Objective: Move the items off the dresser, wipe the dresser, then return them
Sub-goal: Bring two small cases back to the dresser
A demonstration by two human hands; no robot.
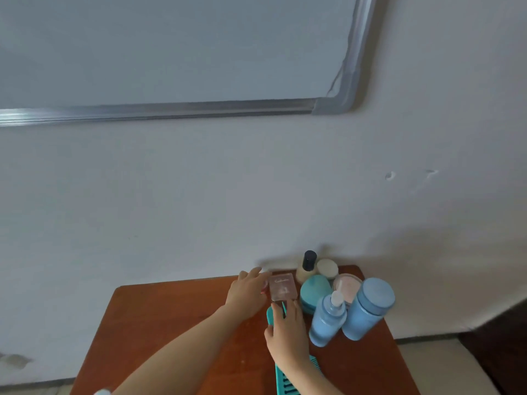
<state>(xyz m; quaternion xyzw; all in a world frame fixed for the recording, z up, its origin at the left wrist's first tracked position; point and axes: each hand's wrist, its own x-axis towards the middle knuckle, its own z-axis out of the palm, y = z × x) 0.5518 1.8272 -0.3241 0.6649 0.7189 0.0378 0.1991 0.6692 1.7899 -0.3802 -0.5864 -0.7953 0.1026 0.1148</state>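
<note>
1. Reddish-brown wood is filling the bottom of my remote feed: that's the dresser [171,323] top, and all the items are crowding toward its 1 o'clock corner, against the wall.
2. Left hand [248,295] is reaching in with fingers stretched out, touching a clear pinkish square case [283,287] from its 9 o'clock side. It's not wrapping around anything.
3. Right hand [288,334] is sitting at the case's 6 o'clock, fingertips meeting its near edge and lying over a teal comb [288,377] that's flat on the wood. I honestly can't tell whether it's gripping anything or just resting there.
4. At 3 o'clock of the case, a teal round jar [315,292] is sitting just beside it.
5. At 5 o'clock of that jar, a blue spray bottle [328,320] and a bigger blue bottle [368,309] are standing side by side.
6. Going back toward 12 o'clock, a dark-capped bottle [308,266] and a white round pot [327,268] are standing by the wall, with a pink round compact [349,285] behind the blue bottles.
7. A whiteboard [171,52] with a metal frame is hanging up at 11 o'clock.
</note>
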